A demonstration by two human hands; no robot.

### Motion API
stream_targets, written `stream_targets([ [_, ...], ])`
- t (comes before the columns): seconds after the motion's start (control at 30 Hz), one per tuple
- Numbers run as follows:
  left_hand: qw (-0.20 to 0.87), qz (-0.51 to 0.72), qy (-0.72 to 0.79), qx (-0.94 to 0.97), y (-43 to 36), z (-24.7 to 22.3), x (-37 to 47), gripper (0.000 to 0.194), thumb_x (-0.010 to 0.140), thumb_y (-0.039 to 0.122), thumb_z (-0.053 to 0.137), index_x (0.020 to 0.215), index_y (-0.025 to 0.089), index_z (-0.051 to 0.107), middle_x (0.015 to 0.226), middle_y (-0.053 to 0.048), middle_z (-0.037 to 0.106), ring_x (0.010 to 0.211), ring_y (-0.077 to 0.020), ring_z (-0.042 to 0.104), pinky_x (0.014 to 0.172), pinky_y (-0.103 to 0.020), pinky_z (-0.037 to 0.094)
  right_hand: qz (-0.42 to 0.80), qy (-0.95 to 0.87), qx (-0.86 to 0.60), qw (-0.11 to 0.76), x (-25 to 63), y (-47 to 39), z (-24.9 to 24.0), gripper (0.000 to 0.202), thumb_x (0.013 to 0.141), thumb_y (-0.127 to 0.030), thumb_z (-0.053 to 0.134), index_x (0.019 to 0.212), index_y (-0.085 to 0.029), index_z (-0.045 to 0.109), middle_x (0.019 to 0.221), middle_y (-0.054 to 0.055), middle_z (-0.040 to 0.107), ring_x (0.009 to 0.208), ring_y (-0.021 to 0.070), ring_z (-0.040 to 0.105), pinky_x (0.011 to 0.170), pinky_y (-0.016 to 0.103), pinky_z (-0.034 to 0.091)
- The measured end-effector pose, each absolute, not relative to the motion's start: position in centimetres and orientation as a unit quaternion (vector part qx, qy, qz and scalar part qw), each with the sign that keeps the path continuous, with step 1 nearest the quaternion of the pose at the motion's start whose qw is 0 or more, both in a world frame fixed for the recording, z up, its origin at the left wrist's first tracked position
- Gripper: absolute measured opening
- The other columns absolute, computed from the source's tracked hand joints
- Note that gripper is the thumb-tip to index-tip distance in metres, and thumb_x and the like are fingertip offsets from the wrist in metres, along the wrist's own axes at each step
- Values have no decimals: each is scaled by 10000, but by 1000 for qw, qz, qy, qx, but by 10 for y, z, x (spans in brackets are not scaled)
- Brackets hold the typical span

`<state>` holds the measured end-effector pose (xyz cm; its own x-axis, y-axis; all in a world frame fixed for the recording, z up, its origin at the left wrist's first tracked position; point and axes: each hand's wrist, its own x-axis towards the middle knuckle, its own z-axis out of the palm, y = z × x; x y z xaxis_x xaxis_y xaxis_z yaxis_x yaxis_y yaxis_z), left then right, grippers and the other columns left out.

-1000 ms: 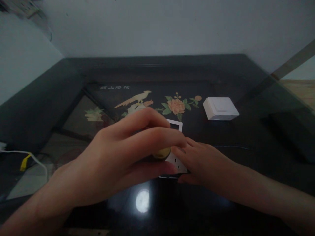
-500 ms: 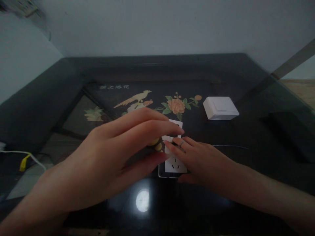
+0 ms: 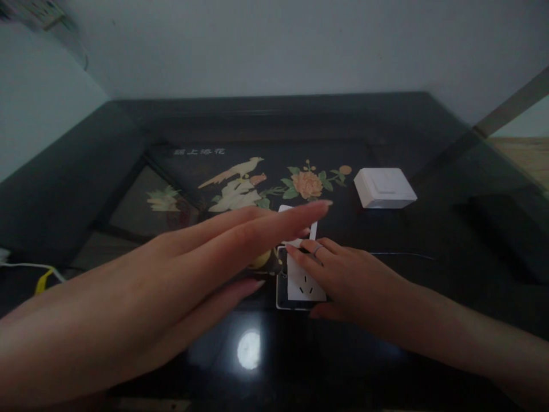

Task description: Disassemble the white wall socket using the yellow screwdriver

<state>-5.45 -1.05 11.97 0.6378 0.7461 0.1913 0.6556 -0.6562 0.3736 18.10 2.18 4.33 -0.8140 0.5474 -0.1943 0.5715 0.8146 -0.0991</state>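
Observation:
A white socket panel [image 3: 305, 290] with slots lies on the dark glossy table, and a dark backing with a white rim shows around its left and lower edges. My right hand [image 3: 343, 274], with a ring on one finger, rests its spread fingers on the panel's right and upper part. Over the panel's upper left reaches my left hand [image 3: 214, 257], its fingers stretched out and its thumb apart, with nothing held. Behind its fingertips a white frame [image 3: 313, 230] is partly hidden.
At the right stands a white box [image 3: 386, 187]. A dark flat object [image 3: 510, 237] lies farther right. A thin dark cable [image 3: 403, 254] runs beside my right hand. A white cord with a yellow tag [image 3: 43, 281] is at the left edge.
My left hand has straightened its fingers, which now point farther right, and its thumb has drawn back left from the panel. My right hand has stayed in place.

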Motion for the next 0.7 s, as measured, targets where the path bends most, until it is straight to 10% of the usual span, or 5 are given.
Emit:
stream_targets([
  [0.3, 93, 211, 404, 885, -5, 116, -54, 147, 941, 281, 599, 1084, 312, 608, 985, 69, 719, 790, -114, 710, 719, -154, 577, -56, 954, 289, 61, 184, 21, 38, 980, 620, -443, 895, 1426, -48, 504, 1314, 223, 654, 1083, 366, 677, 761, 446, 653],
  [0.47, 119, 145, 379, 906, -9, 120, -61, 516, 964, 211, 509, 1445, 357, 396, 1243, 44, 690, 1065, -161, 701, 914, -239, 586, -53, 955, 284, 61, 184, 21, 37, 973, 622, -460, 890, 1423, -56, 512, 1298, 216, 667, 1101, 362, 672, 780, 432, 648],
  [0.7, 80, 202, 408, 887, -6, 118, -58, 258, 937, 376, 602, 1192, 332, 599, 1020, 70, 719, 811, -131, 719, 742, -220, 594, -47, 957, 282, 44, 185, 20, 36, 959, 626, -455, 888, 1412, -50, 516, 1271, 213, 677, 1052, 349, 682, 766, 438, 644],
])
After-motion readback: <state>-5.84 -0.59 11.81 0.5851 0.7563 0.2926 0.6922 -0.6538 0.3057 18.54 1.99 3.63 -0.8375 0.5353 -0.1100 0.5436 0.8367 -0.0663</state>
